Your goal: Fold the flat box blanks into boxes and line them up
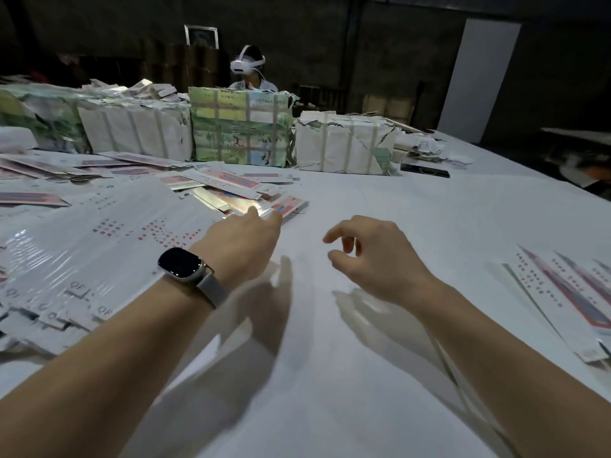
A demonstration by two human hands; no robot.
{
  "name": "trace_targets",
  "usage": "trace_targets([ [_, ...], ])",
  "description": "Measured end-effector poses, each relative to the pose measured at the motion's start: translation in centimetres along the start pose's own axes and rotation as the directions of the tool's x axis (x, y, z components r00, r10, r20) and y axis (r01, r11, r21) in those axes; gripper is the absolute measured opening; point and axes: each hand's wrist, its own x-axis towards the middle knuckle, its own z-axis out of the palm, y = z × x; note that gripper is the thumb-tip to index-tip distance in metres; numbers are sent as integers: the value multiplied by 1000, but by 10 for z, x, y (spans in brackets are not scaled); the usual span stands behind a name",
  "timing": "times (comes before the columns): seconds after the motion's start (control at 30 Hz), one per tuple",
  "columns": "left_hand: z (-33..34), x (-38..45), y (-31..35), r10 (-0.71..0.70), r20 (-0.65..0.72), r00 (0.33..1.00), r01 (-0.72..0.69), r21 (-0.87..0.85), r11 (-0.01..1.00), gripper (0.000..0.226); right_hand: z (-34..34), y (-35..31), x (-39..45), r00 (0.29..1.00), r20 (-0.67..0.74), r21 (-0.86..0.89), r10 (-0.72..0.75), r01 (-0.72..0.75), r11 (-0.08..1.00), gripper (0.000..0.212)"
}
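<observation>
Left hand (244, 241) reaches flat-fingered onto the box blank (284, 206), long axis running left-right; right hand (373, 256), beside it, hangs loosely curled, empty

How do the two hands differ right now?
The left hand reaches far forward with straight fingers to the loose pile of flat blanks; the right hand hovers nearer, over bare table, fingers loosely curled. The left wrist wears a watch; the right wrist is bare. Neither hand holds anything.

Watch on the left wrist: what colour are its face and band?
The watch has a black face and a silver-grey mesh band, seen in the head view.
</observation>
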Motion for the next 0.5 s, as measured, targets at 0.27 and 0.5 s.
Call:
trace_targets([
  [0.27,-67,-26,30,23,-456,890,-370,-692,619,76,-17,-15,7,961,-248,569,126,39,822,32],
  [0.5,-57,-28,53,6,-143,990,-130,-916,-380,44,-30,-28,4,951,-286,695,119,121,708,49],
])
